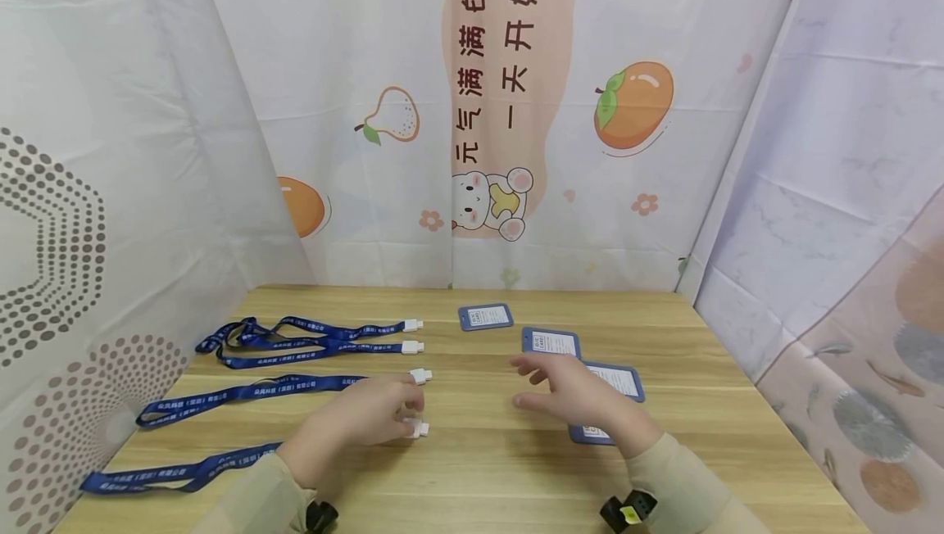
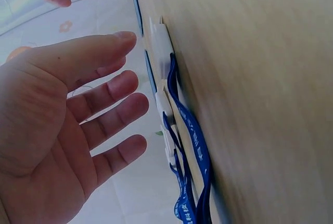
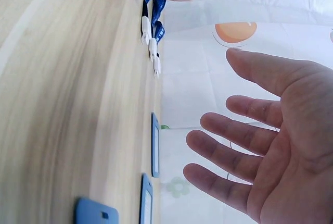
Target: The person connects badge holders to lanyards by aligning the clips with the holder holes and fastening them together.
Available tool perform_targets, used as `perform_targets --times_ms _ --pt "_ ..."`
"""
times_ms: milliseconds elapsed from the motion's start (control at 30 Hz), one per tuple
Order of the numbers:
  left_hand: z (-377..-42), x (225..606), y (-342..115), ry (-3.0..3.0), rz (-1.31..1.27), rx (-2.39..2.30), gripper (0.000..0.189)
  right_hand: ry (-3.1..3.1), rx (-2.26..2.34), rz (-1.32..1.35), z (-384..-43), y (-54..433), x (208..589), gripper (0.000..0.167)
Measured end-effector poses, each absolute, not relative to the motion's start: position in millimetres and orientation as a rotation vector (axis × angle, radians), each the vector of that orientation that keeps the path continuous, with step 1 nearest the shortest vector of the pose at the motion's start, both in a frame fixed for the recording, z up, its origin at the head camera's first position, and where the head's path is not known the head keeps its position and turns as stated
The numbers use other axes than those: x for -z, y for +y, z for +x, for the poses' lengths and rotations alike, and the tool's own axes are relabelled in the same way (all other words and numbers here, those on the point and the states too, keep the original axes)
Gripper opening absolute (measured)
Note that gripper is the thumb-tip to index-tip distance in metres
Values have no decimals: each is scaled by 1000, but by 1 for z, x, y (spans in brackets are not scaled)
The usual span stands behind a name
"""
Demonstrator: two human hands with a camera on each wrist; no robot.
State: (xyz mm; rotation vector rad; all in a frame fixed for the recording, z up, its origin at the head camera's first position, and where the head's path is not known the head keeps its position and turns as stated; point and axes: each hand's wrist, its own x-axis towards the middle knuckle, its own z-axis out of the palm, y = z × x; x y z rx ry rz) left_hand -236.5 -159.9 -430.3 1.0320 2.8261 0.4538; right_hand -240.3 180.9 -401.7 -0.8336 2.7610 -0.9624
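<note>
My left hand [image 1: 376,411] hovers above the nearest blue lanyard [image 1: 214,468], close to its white plastic clip [image 1: 420,428]. In the left wrist view its fingers are spread and relaxed, and a gap separates them from the clip [image 2: 163,52]. On the right, my right hand [image 1: 571,391] hangs over several blue badge holders, partly covering them. The right wrist view shows that palm bare, its fingers loosely extended and apart from the holders. One badge holder [image 1: 619,380] sticks out behind the hand, another [image 1: 590,436] lies partly under the wrist.
More blue lanyards with white clips, one of them a straight lanyard [image 1: 251,391], lie at the left of the wooden table [image 1: 472,485]. Farther back are a badge holder [image 1: 485,317] and a second badge holder [image 1: 553,343]. A printed curtain [image 1: 369,214] hangs behind the table.
</note>
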Motion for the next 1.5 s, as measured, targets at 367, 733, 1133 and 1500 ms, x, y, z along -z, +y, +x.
perform_targets --times_ms 367,733,1133,1500 --pt "-237 428 -160 2856 957 -409 37 2845 853 -884 -238 205 388 52" --pt "-235 431 -161 2823 967 -419 34 2932 729 -892 -235 233 392 57" --pt "-236 434 -158 2789 938 -409 20 2958 600 -888 -232 263 400 63" --pt "-235 432 -157 2779 914 -412 15 2938 513 -827 -230 286 403 64"
